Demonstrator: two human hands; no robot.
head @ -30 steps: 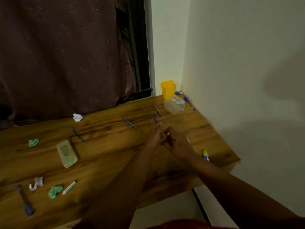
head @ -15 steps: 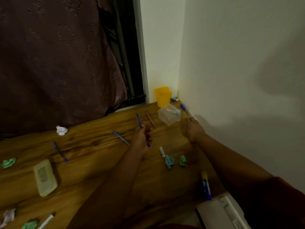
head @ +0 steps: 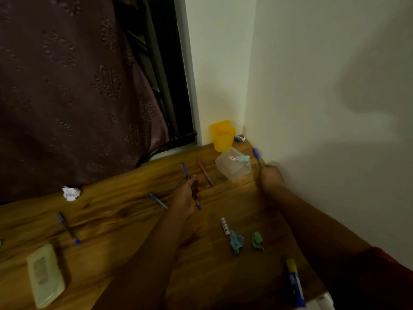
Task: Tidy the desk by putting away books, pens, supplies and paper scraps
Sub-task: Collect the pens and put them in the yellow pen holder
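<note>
On the wooden surface (head: 125,222) the left hand (head: 186,196) grips a blue pen (head: 190,184), its fingers curled round the barrel so that one end sticks out toward the window and the tip pokes out below the palm. The right hand (head: 269,177), blurred, lies by the wall with a second blue pen (head: 257,156) at its fingertips; whether those fingers grip it or only touch it cannot be told. Between the hands a red pen (head: 204,172) lies flat, just beside a clear box (head: 232,168) that holds a pale blue scrap. A yellow cup (head: 222,135) stands upright in the corner behind the box. Left of the left hand lies another blue pen (head: 157,200), and further left a dark pen (head: 67,228), a white paper ball (head: 71,193) and a pale green case (head: 45,275). Nearer the person lie a small white tube (head: 225,225), touching a blue scrap (head: 236,241), a green scrap (head: 257,240) just beside it, and a yellow-and-blue glue stick (head: 295,280) at the edge.
</note>
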